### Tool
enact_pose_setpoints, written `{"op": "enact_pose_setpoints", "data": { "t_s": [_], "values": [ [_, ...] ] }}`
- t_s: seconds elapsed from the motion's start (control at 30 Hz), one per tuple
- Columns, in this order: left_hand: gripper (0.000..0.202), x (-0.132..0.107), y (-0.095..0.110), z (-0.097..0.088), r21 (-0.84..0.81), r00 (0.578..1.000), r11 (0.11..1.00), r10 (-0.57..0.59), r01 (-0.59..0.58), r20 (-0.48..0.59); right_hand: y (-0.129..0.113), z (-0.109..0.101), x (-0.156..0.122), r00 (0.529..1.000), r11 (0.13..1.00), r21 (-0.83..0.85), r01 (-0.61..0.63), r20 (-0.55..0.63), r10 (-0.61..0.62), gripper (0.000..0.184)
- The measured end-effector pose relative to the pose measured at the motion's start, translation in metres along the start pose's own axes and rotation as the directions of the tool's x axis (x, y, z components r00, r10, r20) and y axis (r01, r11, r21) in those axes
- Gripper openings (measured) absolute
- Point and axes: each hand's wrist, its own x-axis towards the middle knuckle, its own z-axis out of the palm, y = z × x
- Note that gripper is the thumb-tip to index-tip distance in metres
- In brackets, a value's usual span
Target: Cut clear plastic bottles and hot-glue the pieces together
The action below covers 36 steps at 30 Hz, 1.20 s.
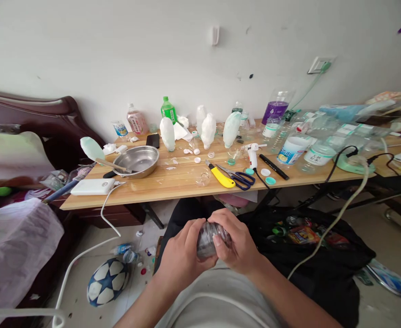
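Both my hands hold a clear plastic bottle piece (208, 239) in my lap, below the table edge. My left hand (182, 255) wraps round its left side with closed fingers. My right hand (238, 243) grips it from the right, thumb pressed on top. On the wooden table (173, 187) in front lie a yellow utility knife (221, 176), blue-handled scissors (239, 178), a steel bowl (137, 160) and several bottles stuffed with white material (208, 130).
A white power bank (93, 186) with a trailing cable lies at the table's left. Bottles, caps and a black marker (274, 166) crowd the right side. A black bag of rubbish (310, 246) sits on the floor at right, a football (107, 281) at left.
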Motion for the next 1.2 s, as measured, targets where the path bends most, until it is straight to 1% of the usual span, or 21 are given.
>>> {"op": "enact_pose_setpoints", "data": {
  "t_s": [0.13, 0.27, 0.33, 0.43, 0.6, 0.73, 0.8, 0.93, 1.0, 1.07, 1.1, 1.13, 1.2],
  "values": [
    [0.06, 0.001, -0.002, -0.001, -0.042, 0.999, 0.998, 0.039, -0.039, -0.004, 0.004, -0.006, 0.003, 0.995, 0.996, -0.02, 0.087, 0.041, -0.086, 0.026],
    [0.058, 0.002, -0.001, -0.003, -0.062, 0.997, 0.995, 0.077, -0.078, -0.01, 0.006, -0.011, 0.005, 0.991, 0.994, -0.033, 0.108, 0.083, -0.105, 0.027],
    [0.057, 0.002, 0.0, -0.003, -0.066, 0.997, 0.994, 0.081, -0.082, -0.013, 0.006, -0.011, 0.004, 0.991, 0.994, -0.016, 0.11, 0.08, -0.109, 0.026],
    [0.056, 0.001, 0.003, 0.001, -0.052, 0.999, 0.997, 0.046, -0.048, -0.028, 0.007, -0.009, 0.002, 0.994, 0.994, -0.023, 0.102, 0.048, -0.101, 0.026],
    [0.058, -0.003, 0.009, 0.012, -0.022, 0.999, 0.999, -0.024, 0.023, -0.042, 0.008, -0.004, -0.007, 0.997, 0.993, -0.09, 0.074, 0.004, -0.073, 0.026],
    [0.062, -0.004, 0.013, 0.013, -0.048, 0.999, 0.997, -0.053, 0.053, -0.009, 0.011, 0.0, -0.012, 0.99, 0.983, -0.13, 0.128, -0.047, -0.135, 0.03],
    [0.063, -0.004, 0.014, 0.013, -0.073, 0.998, 0.995, -0.07, 0.069, -0.01, 0.012, 0.001, -0.013, 0.985, 0.979, -0.138, 0.152, -0.058, -0.161, 0.032],
    [0.063, -0.004, 0.012, 0.019, -0.107, 0.995, 0.991, -0.083, 0.076, -0.062, 0.014, 0.003, -0.012, 0.982, 0.969, -0.186, 0.166, -0.062, -0.18, 0.033],
    [0.064, -0.005, 0.007, 0.026, -0.146, 0.994, 0.986, -0.087, 0.076, -0.07, 0.015, 0.003, -0.01, 0.967, 0.95, -0.229, 0.212, -0.088, -0.237, 0.032],
    [0.058, -0.005, 0.001, 0.034, -0.21, 0.986, 0.966, -0.161, 0.15, -0.04, 0.017, 0.002, -0.008, 0.947, 0.925, -0.274, 0.264, -0.108, -0.303, 0.032],
    [0.054, -0.005, -0.003, 0.037, -0.254, 0.978, 0.947, -0.207, 0.199, -0.007, 0.019, 0.001, -0.007, 0.939, 0.911, -0.294, 0.288, -0.102, -0.329, 0.033],
    [0.051, -0.005, -0.007, 0.04, -0.311, 0.967, 0.917, -0.252, 0.251, 0.037, 0.021, -0.001, -0.006, 0.936, 0.901, -0.306, 0.308, -0.073, -0.345, 0.034],
    [0.049, -0.003, -0.013, 0.044, -0.442, 0.938, 0.828, -0.296, 0.346, 0.179, 0.024, -0.004, -0.004, 0.938, 0.894, -0.294, 0.339, 0.026, -0.347, 0.033]
  ]
}}
